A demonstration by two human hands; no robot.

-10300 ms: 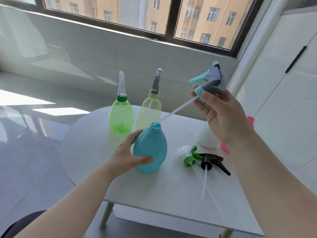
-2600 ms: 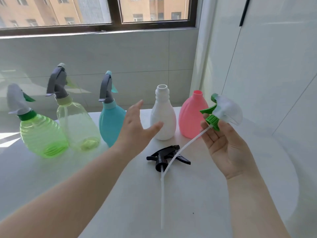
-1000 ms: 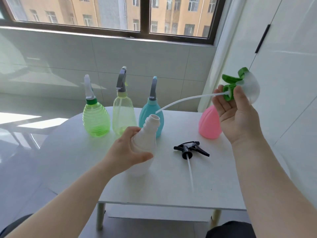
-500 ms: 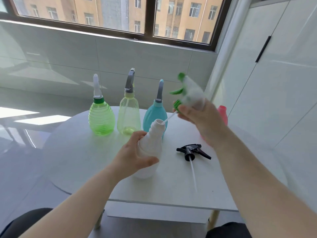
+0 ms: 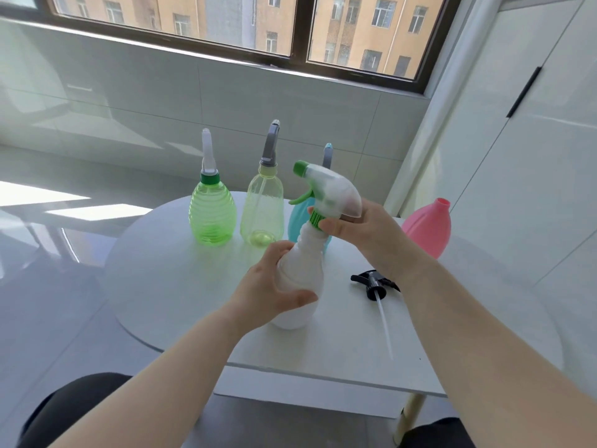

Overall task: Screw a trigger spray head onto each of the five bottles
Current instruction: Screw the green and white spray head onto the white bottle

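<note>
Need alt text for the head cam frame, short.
Right hand seats a green-collared trigger spray head on a white bottle steadied by the left hand. Three capped bottles behind; pink bottle open, black spray head loose.

There is just one camera, worn on the person's head. It looks forward and down at a white table (image 5: pixel 181 286) close in front. Both arms reach out from the bottom edge. A window (image 5: pixel 300 27) sits far off at the top.

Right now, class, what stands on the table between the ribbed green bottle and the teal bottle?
The pale yellow bottle, spray head already fitted, stands between the ribbed green bottle and the teal bottle in the head view.
</note>
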